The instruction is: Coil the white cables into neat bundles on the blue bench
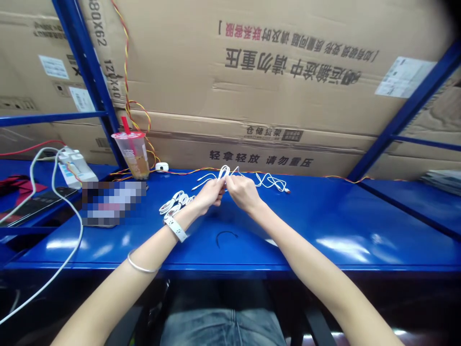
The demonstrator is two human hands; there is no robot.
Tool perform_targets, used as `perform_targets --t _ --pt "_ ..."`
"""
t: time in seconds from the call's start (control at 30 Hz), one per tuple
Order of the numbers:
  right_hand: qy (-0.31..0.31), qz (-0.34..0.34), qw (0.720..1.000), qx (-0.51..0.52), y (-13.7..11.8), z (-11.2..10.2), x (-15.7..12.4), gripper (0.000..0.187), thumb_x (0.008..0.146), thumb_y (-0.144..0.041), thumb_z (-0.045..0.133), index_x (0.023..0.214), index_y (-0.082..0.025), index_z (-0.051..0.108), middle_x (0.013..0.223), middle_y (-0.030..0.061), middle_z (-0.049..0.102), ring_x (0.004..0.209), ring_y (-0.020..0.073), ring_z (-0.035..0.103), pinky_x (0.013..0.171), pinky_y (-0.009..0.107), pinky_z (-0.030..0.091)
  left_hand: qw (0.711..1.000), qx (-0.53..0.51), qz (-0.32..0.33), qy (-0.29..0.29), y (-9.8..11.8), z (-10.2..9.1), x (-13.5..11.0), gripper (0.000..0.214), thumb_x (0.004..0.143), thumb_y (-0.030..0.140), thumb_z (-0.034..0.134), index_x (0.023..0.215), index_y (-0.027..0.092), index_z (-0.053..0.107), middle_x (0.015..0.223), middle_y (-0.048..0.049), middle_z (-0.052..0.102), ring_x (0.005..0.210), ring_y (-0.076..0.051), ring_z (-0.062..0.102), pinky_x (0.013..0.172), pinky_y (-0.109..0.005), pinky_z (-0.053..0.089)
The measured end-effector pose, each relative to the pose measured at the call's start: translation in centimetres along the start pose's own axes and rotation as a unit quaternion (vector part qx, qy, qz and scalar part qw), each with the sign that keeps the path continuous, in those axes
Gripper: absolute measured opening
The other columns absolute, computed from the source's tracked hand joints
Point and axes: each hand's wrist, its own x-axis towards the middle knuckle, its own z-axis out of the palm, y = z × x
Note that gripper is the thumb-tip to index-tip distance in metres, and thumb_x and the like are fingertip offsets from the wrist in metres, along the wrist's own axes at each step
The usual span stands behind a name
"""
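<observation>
My left hand and my right hand meet above the blue steel shelf top, with their fingertips closed on a looped white cable. The cable's thin ends spread out to both sides of my hands, and one end has a small copper-coloured tip. Just beyond my left wrist lies a coiled white cable bundle. A white band circles that wrist, and a thin silver bangle sits further up the forearm. A short black wire lies on the shelf below my hands.
To the left stand a plastic cup with a red straw, a white power adapter, a pixelated object, and a dark tablet. A thick white cord curves nearby. Red-yellow wire runs along large cardboard boxes behind blue shelf uprights.
</observation>
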Motion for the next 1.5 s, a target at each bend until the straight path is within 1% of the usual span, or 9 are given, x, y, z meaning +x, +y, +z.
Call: perform_targets --t 0.3,0.47,0.73,0.87,0.93,1.17,1.27,1.37,1.5 --pt "0.031 -0.005 0.999 0.035 0.0 0.0 -0.2 0.033 0.097 -0.012 0.032 0.087 -0.011 0.064 0.077 0.0128 0.066 0.072 0.02 0.059 0.065 0.03 0.035 0.998 0.052 0.029 0.015 0.3 -0.1 0.0 0.036 0.092 0.048 0.047 0.071 0.02 0.037 0.058 0.0076 0.025 0.043 -0.004 0.022 0.038 -0.016 0.018" --pt "0.07 0.098 0.973 0.198 0.2 0.3 0.0 0.02 0.092 -0.022 0.047 0.083 -0.014 0.063 0.074 0.0091 0.067 0.07 0.0187 0.061 0.066 0.028 0.039 0.997 0.045 0.048 0.034 0.5 -0.3 0.1 0.032 0.094 0.044 0.044 0.075 0.019 0.04 0.059 0.0074 0.028 0.041 -0.003 0.022 0.038 -0.016 0.018" --pt "0.003 0.209 0.681 0.701 1.0 0.2 0.7 0.028 0.071 -0.041 0.07 0.071 -0.015 0.062 0.06 0.0014 0.062 0.051 0.0119 0.056 0.05 0.024 0.039 0.998 0.003 0.055 -0.011 1.3 -0.6 -0.1 0.035 0.092 0.048 0.049 0.074 0.018 0.043 0.057 0.0082 0.026 0.04 -0.002 0.017 0.038 -0.015 0.013" --pt "-0.036 0.235 0.602 0.762 0.9 0.4 0.6 0.029 0.069 -0.042 0.072 0.067 -0.015 0.062 0.061 0.0007 0.061 0.051 0.0094 0.055 0.051 0.022 0.041 0.998 0.005 0.063 -0.007 1.3 -0.5 -0.1 0.035 0.09 0.049 0.051 0.077 0.018 0.043 0.056 0.009 0.027 0.039 -0.002 0.018 0.037 -0.015 0.014" --pt "-0.014 0.236 0.627 0.742 0.7 0.3 0.6 0.029 0.069 -0.042 0.072 0.068 -0.015 0.062 0.059 0.0008 0.061 0.049 0.0096 0.054 0.049 0.022 0.04 0.998 0.009 0.064 0.001 1.3 -0.6 0.0 0.032 0.092 0.046 0.049 0.077 0.019 0.042 0.056 0.0093 0.027 0.039 -0.002 0.018 0.037 -0.015 0.014" --pt "0.15 0.159 0.85 0.479 0.1 0.4 0.4 0.014 0.079 -0.032 0.062 0.079 -0.018 0.064 0.069 0.0039 0.067 0.058 0.0153 0.059 0.06 0.029 0.045 0.998 -0.009 0.066 0.016 1.0 -0.9 0.4 0.03 0.095 0.041 0.043 0.076 0.019 0.041 0.057 0.0094 0.024 0.039 -0.002 0.017 0.037 -0.015 0.014" --pt "0.18 0.116 0.908 0.36 0.1 0.7 0.1 0.013 0.083 -0.028 0.057 0.08 -0.019 0.064 0.069 0.0042 0.066 0.062 0.0162 0.058 0.066 0.03 0.044 0.998 -0.01 0.06 0.013 0.9 -0.9 0.4 0.031 0.094 0.044 0.045 0.077 0.018 0.042 0.058 0.0093 0.024 0.04 -0.002 0.018 0.038 -0.014 0.014" --pt "0.182 0.129 0.886 0.407 0.3 0.6 0.1 0.015 0.084 -0.031 0.057 0.08 -0.018 0.064 0.066 0.003 0.064 0.059 0.0154 0.057 0.063 0.029 0.043 0.998 -0.008 0.059 -0.003 0.9 -0.7 0.3 0.032 0.093 0.047 0.047 0.078 0.018 0.043 0.059 0.009 0.024 0.041 -0.002 0.018 0.038 -0.015 0.014" --pt "0.104 0.201 0.741 0.633 0.4 0.1 0.5 0.024 0.077 -0.04 0.065 0.079 -0.017 0.062 0.058 0.0003 0.061 0.049 0.013 0.054 0.051 0.026 0.041 0.998 0.013 0.064 -0.013 1.1 -0.7 0.1 0.033 0.093 0.049 0.046 0.08 0.018 0.044 0.059 0.0091 0.025 0.041 -0.003 0.017 0.038 -0.015 0.014"
